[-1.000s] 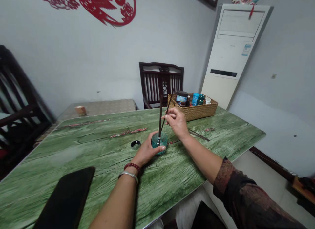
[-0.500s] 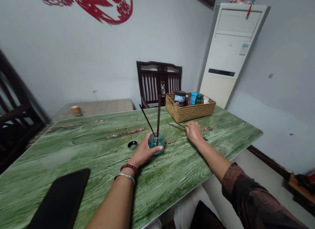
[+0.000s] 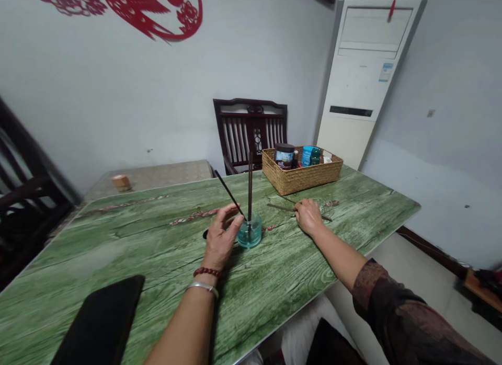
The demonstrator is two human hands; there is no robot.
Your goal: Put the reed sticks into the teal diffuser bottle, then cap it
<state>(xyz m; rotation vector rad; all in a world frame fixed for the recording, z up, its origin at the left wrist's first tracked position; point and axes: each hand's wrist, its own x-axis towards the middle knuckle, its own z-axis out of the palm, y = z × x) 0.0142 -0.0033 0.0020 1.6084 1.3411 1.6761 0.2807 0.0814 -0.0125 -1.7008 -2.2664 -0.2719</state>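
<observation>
Two dark reed sticks [image 3: 250, 184] stand in our teal glass jar [image 3: 250, 231] at mid-table, one upright, one leaning left. Our left hand [image 3: 221, 237] sits just beside it, fingers open. Our right hand [image 3: 309, 217] curls closed over a third stick [image 3: 280, 207] lying on the green table [image 3: 117, 239], near the far wicker basket [image 3: 301, 181].

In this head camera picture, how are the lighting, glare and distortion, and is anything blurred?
In the head view, the wide lens bends the room, so the floor-standing air conditioner seems to lean. The light is soft, with a faint shadow beside the glass jar. A pale glare lies on the left of the green wood-pattern tabletop, and no strong blur shows.
</observation>
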